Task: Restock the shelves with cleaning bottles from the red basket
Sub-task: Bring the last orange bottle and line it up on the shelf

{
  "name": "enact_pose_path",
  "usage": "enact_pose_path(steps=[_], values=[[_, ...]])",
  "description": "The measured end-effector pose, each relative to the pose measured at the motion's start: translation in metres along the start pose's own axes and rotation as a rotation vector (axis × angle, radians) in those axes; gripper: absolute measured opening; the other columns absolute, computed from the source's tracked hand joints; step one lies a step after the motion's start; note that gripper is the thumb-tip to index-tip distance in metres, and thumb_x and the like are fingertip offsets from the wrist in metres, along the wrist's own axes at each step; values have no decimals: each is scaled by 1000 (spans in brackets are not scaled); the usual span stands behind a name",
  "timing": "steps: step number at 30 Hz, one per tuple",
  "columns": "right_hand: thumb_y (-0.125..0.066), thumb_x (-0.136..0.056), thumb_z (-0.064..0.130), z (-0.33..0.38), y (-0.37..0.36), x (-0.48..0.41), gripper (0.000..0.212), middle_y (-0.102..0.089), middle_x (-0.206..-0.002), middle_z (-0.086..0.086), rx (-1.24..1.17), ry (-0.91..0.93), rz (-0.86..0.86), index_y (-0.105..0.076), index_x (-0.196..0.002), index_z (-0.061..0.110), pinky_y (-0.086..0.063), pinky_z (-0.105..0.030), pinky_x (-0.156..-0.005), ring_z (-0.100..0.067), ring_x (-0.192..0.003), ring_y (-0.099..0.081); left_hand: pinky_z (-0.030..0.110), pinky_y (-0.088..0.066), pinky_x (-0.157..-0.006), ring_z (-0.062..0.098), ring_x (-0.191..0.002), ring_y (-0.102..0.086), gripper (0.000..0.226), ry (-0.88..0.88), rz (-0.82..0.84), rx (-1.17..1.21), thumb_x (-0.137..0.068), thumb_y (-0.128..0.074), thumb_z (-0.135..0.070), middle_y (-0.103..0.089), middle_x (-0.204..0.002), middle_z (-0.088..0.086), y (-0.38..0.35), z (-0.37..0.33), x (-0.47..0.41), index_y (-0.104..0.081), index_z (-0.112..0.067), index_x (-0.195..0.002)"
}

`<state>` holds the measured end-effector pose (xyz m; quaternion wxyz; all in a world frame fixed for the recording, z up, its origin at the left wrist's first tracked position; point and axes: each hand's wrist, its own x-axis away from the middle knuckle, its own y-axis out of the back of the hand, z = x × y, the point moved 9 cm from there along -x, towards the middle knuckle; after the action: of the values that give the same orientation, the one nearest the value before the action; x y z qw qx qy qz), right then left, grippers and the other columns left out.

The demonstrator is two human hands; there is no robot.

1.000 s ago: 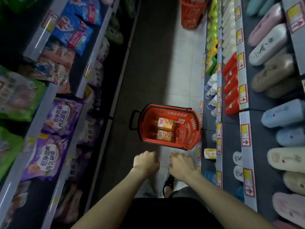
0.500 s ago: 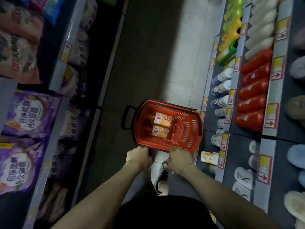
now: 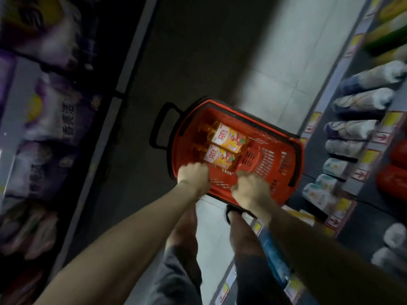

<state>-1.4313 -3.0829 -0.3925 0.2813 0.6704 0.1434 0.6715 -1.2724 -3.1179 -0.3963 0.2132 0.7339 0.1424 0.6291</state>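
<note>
Hands have dropped to the basket (image 3: 273, 159). Left hand (image 3: 193, 175) and right hand (image 3: 251, 186) are curled; holding what, I cannot tell. Best grab the bottle (image 3: 220, 158) just ahead by its middle.

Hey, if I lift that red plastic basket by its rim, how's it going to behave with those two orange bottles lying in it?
The red plastic basket would probably tip toward its black loop handle, where both orange labelled bottles lie. Lying on their sides, they may roll or slide. The slotted walls look stiff, so little flexing is likely.
</note>
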Motion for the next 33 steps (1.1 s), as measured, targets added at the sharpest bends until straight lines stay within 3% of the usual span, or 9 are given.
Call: enact_pose_path(steps=[5, 11, 14, 18, 21, 24, 28, 31, 33], values=[[-59, -95, 39, -15, -61, -77, 36, -71, -122, -8, -1, -7, 50, -58, -123, 17, -56, -38, -94, -30, -114, -70, 42, -50, -99, 36, -128, -59, 53, 44, -17, 95, -98, -59, -29, -62, -138, 14, -52, -9, -96, -49, -11, -146], [-59, -99, 39, -43, -126, -164, 43, -65, -131, -10, 6, -26, 91, -56, -133, 15, -55, -39, -96, -30, -121, -65, 51, -47, -107, 42, -139, -50, 75, 190, 34, 366, -96, -68, -43, -47, -151, 20, -116, 8, -200, -32, -15, -155], [-63, -93, 40, -53, -167, -198, 53, -63, -136, -11, -228, -96, 178, -56, -137, 13, -51, -43, -104, -33, -127, -61, 54, -44, -112, 42, -143, -45, 85, 244, 42, 490, -95, -71, -42, -40, -155, 21, -145, 14, -238, -21, -20, -161], [-74, -76, 48, -64, -207, -231, 85, -60, -140, -13, -612, -263, 232, -46, -148, 13, -46, -43, -105, -35, -129, -58, 47, -45, -111, 40, -137, -53, 87, 392, 58, 759, -96, -70, -37, -54, -147, 19, -183, 26, -273, -18, -19, -164], [-78, -87, 30, -65, -223, -241, 76, -60, -132, -13, -938, -447, 259, -40, -147, 4, -40, -36, -91, -31, -116, -58, 41, -51, -108, 37, -131, -60, 73, 454, 45, 870, -94, -70, -31, -61, -143, 15, -195, 32, -291, -35, -17, -157], [-78, -76, 31, -62, -236, -249, 67, -72, -119, -9, -1221, -548, 241, -61, -134, 4, -47, -36, -82, -28, -110, -68, 38, -55, -105, 35, -125, -65, 55, 489, 20, 1018, -91, -62, -32, -67, -138, 13, -196, 35, -302, -57, -16, -144], [-80, -67, 26, -60, -248, -252, 59, -79, -108, -6, -1399, -582, 227, -70, -123, 10, -57, -43, -93, -26, -102, -75, 43, -62, -95, 32, -106, -74, 33, 539, 2, 1173, -91, -60, -28, -76, -118, 12, -200, 36, -303, -74, -11, -116], [-78, -63, 24, -54, -244, -243, 65, -74, -117, -6, -1430, -606, 256, -67, -126, 12, -54, -40, -91, -24, -108, -69, 42, -63, -93, 30, -103, -75, 47, 522, 39, 1134, -80, -58, -36, -77, -115, 10, -197, 36, -300, -74, -12, -117], [-76, -62, 23, -51, -238, -238, 67, -70, -122, -7, -1451, -605, 248, -65, -127, 13, -53, -42, -98, -24, -112, -66, 40, -62, -93, 30, -105, -75, 34, 490, 69, 1098, -94, -59, -30, -77, -116, 9, -195, 36, -299, -74, -11, -118]])
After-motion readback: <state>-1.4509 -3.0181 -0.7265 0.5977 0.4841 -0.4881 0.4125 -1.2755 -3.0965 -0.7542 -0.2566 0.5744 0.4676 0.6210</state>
